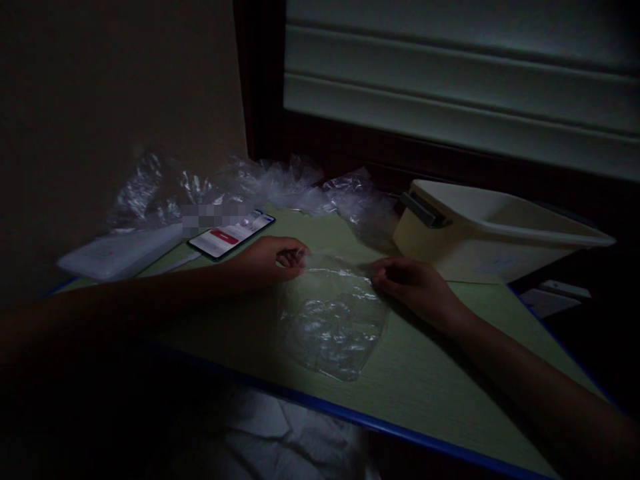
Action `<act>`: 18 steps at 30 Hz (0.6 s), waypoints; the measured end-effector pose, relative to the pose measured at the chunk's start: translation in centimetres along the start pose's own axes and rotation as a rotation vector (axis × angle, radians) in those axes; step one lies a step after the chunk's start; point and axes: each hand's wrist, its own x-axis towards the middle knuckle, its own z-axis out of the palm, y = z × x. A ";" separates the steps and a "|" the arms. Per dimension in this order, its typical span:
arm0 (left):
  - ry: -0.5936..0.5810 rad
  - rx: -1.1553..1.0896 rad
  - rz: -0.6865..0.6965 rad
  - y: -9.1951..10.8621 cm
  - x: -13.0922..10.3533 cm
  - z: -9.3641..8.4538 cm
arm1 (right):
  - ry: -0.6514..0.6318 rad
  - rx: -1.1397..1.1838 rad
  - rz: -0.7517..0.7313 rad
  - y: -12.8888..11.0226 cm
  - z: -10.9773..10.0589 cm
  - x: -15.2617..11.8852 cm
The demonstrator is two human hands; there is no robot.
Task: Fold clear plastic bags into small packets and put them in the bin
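Observation:
A clear plastic bag (333, 327) lies spread on the green table (435, 393), its shiny creases catching the light. My left hand (273, 260) pinches the bag's upper left corner between thumb and fingers. At the upper right corner, my right hand (413, 283) is closed on the bag's edge with its fingertips. The bag's far edge stretches between both hands, and its lower end reaches toward the table's near side. The scene is dim, so fine details of the fingers are hard to see.
Crumpled clear plastic bags (280, 183) are heaped along the back. A phone (233, 233) with a lit screen lies left of my left hand, near a white box-like object (120, 253). On the right stands a cream plastic bin (445, 247). Blue edging (350, 417) borders the table.

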 end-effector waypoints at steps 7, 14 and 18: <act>-0.015 0.033 0.017 0.1 0.1 -0.3 | -0.029 -0.097 -0.041 -0.3 0.0 -0.2; -0.022 0.030 0.056 0.0 0.1 -0.3 | -0.023 -0.101 -0.041 -0.5 -0.2 -0.2; -0.019 0.031 0.072 -0.3 0.1 -0.3 | -0.018 -0.104 -0.035 -0.5 -0.5 -0.2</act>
